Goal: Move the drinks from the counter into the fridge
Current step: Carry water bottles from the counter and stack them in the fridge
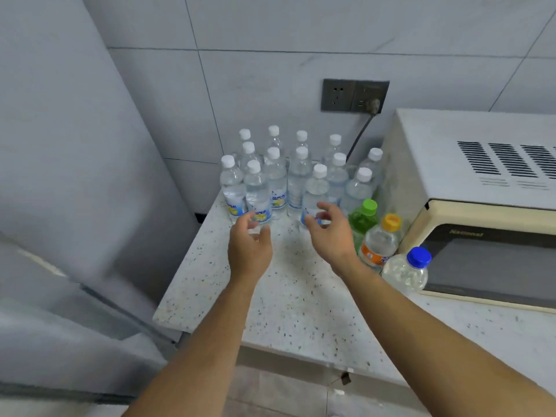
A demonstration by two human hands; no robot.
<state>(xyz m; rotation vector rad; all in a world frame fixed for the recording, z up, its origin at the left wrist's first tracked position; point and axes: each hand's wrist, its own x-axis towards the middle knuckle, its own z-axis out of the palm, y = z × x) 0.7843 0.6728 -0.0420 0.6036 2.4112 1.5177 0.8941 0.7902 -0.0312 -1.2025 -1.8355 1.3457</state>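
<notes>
Head view: left hand (249, 242) and right hand (329, 228) reach wide, empty, toward clear white-capped plastic bottles (257, 194) clustered at twelve o'clock on the speckled counter (288, 296); closing each hand around a front bottle's middle looks steadiest, grey fridge (60, 206) at nine o'clock

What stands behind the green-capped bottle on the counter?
Behind the green-capped bottle stand clear white-capped bottles, upright, near the microwave. Their lower parts are hidden by it, so whether they touch cannot be told.
</notes>
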